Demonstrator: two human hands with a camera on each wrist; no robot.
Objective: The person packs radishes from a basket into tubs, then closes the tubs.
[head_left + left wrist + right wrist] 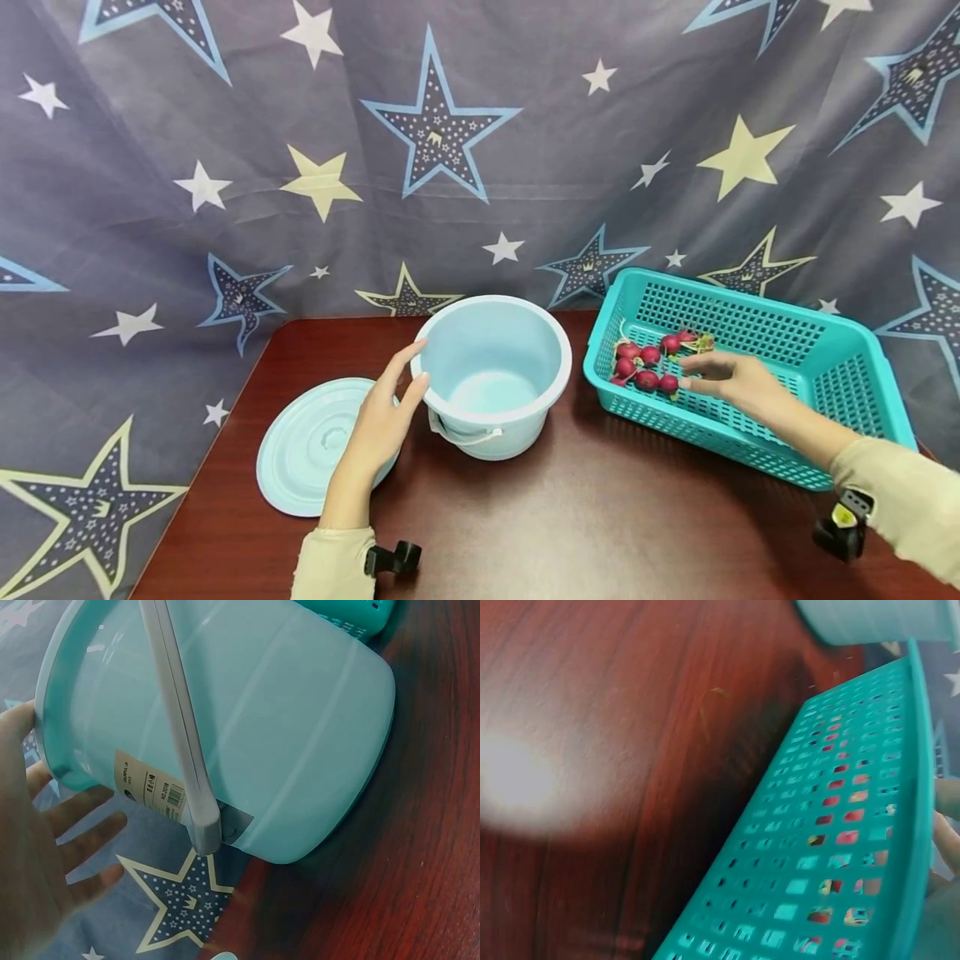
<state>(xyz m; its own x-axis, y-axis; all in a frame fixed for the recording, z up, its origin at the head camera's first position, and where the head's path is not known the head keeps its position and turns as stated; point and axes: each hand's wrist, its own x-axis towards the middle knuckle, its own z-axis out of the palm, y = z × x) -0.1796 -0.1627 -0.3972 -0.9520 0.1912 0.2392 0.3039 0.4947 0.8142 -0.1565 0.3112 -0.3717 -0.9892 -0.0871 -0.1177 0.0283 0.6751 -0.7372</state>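
A pale blue bucket [491, 433] with a white handle stands upright in the middle of the table. At its left rim is my left hand [380, 425], fingers spread and fairly straight; in the left wrist view a digit touches the rim and the bucket's side bears a label [150, 785]. Several red radishes [647, 381] lie at the left end of a turquoise basket [720, 437]. My right hand [731, 383] reaches into that basket, its thumb and fingers apart beside the radishes. The basket wall mostly hides this hand in the right wrist view.
A round pale blue lid [300, 450] lies flat on the table left of the bucket, partly behind my left forearm. The dark red wooden table [555, 525] meets a star-patterned cloth [525, 192] at the back.
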